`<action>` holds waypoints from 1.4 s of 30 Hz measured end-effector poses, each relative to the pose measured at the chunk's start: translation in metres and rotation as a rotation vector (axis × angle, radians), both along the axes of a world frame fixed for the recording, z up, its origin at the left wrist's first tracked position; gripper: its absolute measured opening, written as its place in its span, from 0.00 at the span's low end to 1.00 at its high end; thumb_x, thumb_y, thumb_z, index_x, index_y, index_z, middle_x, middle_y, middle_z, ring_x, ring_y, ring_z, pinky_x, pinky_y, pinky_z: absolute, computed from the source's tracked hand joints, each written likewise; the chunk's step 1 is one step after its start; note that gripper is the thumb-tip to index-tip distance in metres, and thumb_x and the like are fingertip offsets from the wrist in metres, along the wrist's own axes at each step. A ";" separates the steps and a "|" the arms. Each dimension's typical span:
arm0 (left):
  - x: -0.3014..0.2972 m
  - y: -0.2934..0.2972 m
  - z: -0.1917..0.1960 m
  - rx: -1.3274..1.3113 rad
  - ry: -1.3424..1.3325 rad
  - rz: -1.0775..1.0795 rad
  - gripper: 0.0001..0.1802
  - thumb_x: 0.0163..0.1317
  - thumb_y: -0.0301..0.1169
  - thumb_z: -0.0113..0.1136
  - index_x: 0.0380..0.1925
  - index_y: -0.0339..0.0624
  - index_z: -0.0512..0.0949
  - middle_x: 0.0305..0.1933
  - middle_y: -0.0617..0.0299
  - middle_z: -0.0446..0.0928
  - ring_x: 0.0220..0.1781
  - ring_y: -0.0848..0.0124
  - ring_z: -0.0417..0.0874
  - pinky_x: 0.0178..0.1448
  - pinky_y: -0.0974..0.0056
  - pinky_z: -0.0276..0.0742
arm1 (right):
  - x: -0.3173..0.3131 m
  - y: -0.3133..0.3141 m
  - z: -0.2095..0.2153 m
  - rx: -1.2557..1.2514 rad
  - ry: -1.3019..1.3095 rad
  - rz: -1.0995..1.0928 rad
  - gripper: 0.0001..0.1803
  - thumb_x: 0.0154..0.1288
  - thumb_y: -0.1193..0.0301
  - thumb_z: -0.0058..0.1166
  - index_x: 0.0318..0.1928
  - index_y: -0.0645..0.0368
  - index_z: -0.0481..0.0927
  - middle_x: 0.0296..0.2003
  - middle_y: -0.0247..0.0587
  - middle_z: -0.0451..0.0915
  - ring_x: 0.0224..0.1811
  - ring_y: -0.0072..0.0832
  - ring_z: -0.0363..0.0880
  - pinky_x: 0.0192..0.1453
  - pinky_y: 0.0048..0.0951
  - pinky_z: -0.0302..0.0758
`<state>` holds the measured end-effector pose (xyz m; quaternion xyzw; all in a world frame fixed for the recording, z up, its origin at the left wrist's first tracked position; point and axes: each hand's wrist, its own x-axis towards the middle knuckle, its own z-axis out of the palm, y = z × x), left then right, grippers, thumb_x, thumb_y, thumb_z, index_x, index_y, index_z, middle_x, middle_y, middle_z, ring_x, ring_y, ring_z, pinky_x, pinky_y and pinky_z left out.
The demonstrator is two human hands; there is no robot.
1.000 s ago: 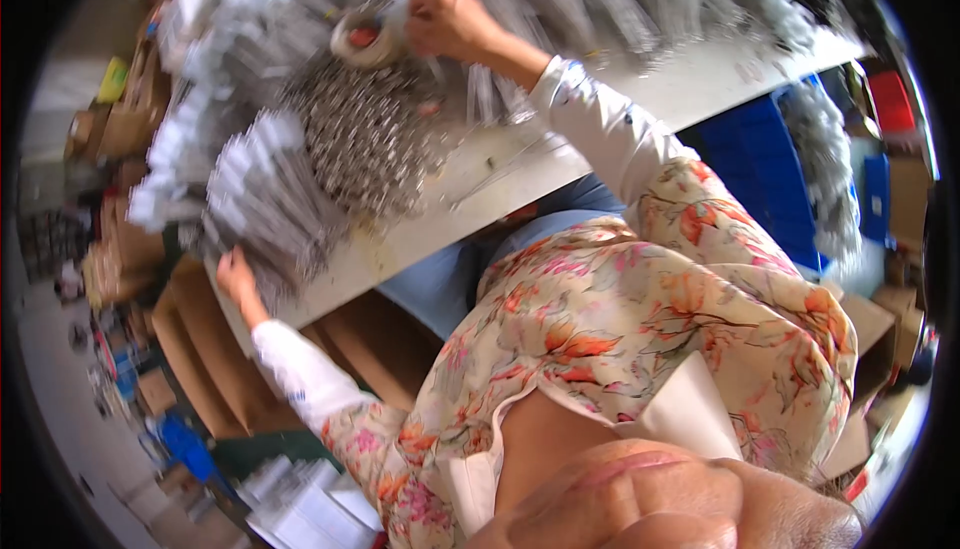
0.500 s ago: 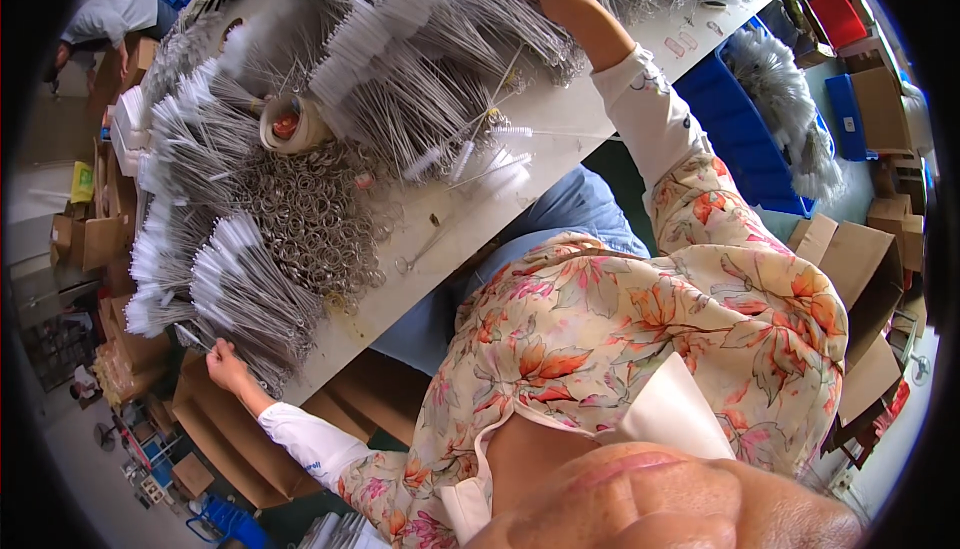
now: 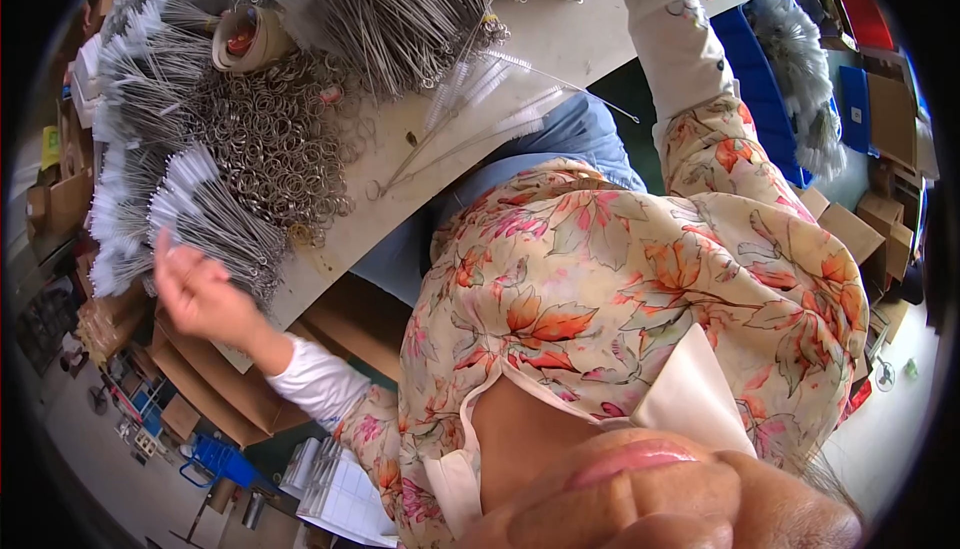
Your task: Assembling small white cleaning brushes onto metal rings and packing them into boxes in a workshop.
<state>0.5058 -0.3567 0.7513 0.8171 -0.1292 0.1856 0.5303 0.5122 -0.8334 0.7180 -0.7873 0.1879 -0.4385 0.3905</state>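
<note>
Crowding most of the worktop (image 3: 560, 44) in the head view were bundles of thin wire brushes with white bristle tips, leaving only a bare strip along the near edge. The left hand (image 3: 200, 289) hung at the worktop's near left corner, its fingers curled loosely and half open, touching the ends of a brush bundle (image 3: 215, 219) that fanned over that edge; whether it pinched any wire could not be told. This bundle was grey wire with white fluffy heads, lying tilted toward the corner. Just beyond it lay a heap of metal rings (image 3: 265, 144), and farther in a roll of tape (image 3: 245, 39) sat among more brushes. A few loose brushes (image 3: 470, 114) lay across the bare strip near the middle of the near edge. The right arm (image 3: 670, 39) reached to the far right part of the worktop, with the hand cut off by the upper rim, so its grip could not be seen. Cardboard boxes (image 3: 215, 389) stood below the left corner, and blue bins (image 3: 765, 99) flanked the right side.
</note>
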 end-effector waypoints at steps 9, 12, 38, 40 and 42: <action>-0.032 -0.168 -0.041 0.200 0.086 -0.614 0.07 0.54 0.28 0.62 0.29 0.36 0.80 0.25 0.54 0.79 0.24 0.66 0.80 0.29 0.66 0.73 | -0.122 0.060 0.012 0.196 0.245 0.449 0.10 0.63 0.65 0.53 0.36 0.60 0.80 0.17 0.26 0.67 0.19 0.16 0.64 0.21 0.20 0.62; -0.023 -0.198 -0.050 0.456 0.101 -0.647 0.11 0.53 0.32 0.64 0.31 0.34 0.80 0.23 0.53 0.79 0.25 0.68 0.81 0.32 0.67 0.75 | -0.155 0.077 -0.033 -0.084 0.613 0.409 0.07 0.55 0.68 0.62 0.33 0.56 0.83 0.14 0.30 0.63 0.16 0.17 0.58 0.20 0.23 0.57; 0.027 -0.143 0.016 0.089 -0.318 -0.341 0.08 0.59 0.21 0.59 0.39 0.34 0.80 0.31 0.59 0.82 0.25 0.76 0.79 0.29 0.71 0.73 | -0.088 0.126 0.007 0.607 0.323 0.755 0.08 0.57 0.66 0.62 0.33 0.57 0.80 0.20 0.23 0.71 0.20 0.10 0.62 0.20 0.15 0.55; 0.038 -0.137 0.011 0.467 -0.484 -0.238 0.09 0.56 0.20 0.59 0.39 0.37 0.81 0.29 0.57 0.80 0.31 0.65 0.82 0.35 0.66 0.77 | -0.058 0.145 0.001 0.547 0.262 0.788 0.11 0.56 0.65 0.63 0.37 0.57 0.81 0.20 0.23 0.70 0.20 0.11 0.63 0.21 0.17 0.58; 0.056 -0.129 -0.008 0.656 -0.514 -0.373 0.17 0.55 0.22 0.59 0.47 0.42 0.78 0.36 0.54 0.77 0.35 0.61 0.81 0.38 0.61 0.77 | -0.042 0.149 0.001 0.722 0.286 0.869 0.17 0.59 0.59 0.61 0.42 0.57 0.81 0.25 0.26 0.75 0.20 0.12 0.64 0.23 0.16 0.63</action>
